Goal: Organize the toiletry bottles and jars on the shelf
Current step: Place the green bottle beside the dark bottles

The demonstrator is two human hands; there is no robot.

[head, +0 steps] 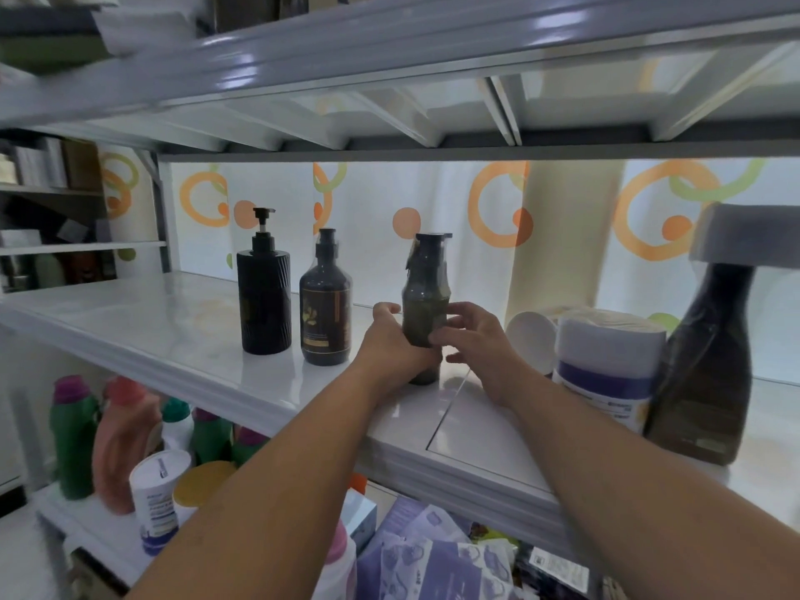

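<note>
I have both arms stretched forward and up to the white shelf [182,335], forearms rising from the bottom of the view. My left hand [389,339] wraps the lower body of a dark green bottle [426,305], fingers curled round its far side, thumb side toward me. My right hand [476,339] comes in from the other side with the wrist bent; its fingers [443,337] are partly curled and press lightly on the front of the same bottle, not fully closed around it. The bottle stands upright on the shelf, near the front edge, with a dark cap on top.

To its left stand a brown bottle [325,309] and, further left, a black pump bottle [264,296], both upright and just beside each other. To the right of my hands a white jar [531,339] lies on its side beside a white and purple tub [606,365]. A tall dark bottle [705,370] stands at the far right. Below the shelf, coloured bottles [125,439] crowd a lower level.
</note>
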